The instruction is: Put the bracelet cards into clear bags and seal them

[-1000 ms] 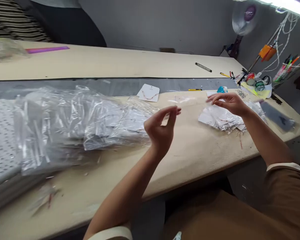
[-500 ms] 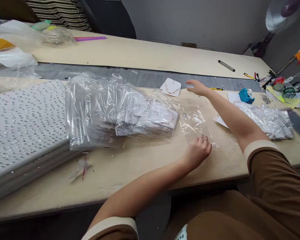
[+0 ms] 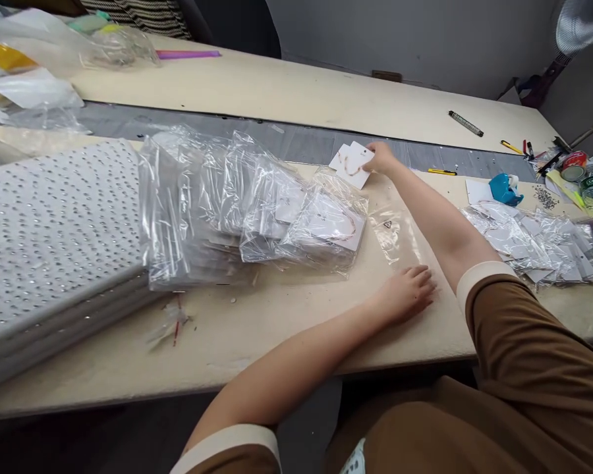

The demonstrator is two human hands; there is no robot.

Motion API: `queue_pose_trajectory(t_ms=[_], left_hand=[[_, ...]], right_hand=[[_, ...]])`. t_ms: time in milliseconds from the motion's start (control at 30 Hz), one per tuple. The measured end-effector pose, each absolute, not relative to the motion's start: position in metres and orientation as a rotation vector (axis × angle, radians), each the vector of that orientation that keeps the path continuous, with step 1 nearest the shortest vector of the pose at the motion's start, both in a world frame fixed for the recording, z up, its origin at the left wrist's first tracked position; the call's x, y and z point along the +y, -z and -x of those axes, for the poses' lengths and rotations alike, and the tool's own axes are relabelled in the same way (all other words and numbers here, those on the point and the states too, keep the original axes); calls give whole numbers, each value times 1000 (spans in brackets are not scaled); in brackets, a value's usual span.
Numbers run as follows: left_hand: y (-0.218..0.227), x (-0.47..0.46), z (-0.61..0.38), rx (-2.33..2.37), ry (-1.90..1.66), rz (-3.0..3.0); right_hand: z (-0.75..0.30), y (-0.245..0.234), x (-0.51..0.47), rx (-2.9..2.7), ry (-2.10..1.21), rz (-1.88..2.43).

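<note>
The right hand (image 3: 383, 158) has its fingers (image 3: 374, 152) bunched against the edge of a white card (image 3: 352, 164) carrying a necklace (image 3: 350, 166); whether they pinch it, I cannot tell. The card sits at the table's (image 3: 277, 336) back edge, just beyond bagged cards (image 3: 321, 227). The left hand (image 3: 405, 296) lies flat — fingers slightly spread — just below a clear bag (image 3: 394, 237).

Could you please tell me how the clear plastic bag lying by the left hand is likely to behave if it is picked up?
The clear plastic bag is likely light and floppy, as its thin film lies flat and looks empty. It may also slip on the pale tabletop, so it could shift under the left hand rather than lift cleanly.
</note>
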State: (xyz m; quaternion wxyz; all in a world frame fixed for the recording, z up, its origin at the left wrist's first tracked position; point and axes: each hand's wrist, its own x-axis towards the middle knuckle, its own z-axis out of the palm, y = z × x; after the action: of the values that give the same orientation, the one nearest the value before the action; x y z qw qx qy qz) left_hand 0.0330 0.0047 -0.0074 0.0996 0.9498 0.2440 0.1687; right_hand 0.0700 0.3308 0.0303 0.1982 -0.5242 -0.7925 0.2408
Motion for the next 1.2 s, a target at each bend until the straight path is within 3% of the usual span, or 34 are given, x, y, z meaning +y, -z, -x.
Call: queue_pose_trajectory(t_ms=[200, 367, 533, 700, 967, 1200], left_hand=[[1, 8, -26, 708, -384, -2709], [0, 14, -24, 625, -379, -2618], [3, 19, -29, 641, -480, -2507], [6, 22, -30, 638, -619, -2425], [11, 26, -27, 683, -866, -2341], [10, 24, -30, 757, -1032, -2234]], right_hand=[[-127, -63, 305, -1840, -901, 1411], [-207, -84, 170, -1675, -922, 1145], [-257, -47, 17, -1374, -963, 1203], [-283, -1, -45, -1174, -861, 1309], [-291, -1, -69, -1526, -835, 1269], [-292, -4, -61, -2046, -362, 1013]])
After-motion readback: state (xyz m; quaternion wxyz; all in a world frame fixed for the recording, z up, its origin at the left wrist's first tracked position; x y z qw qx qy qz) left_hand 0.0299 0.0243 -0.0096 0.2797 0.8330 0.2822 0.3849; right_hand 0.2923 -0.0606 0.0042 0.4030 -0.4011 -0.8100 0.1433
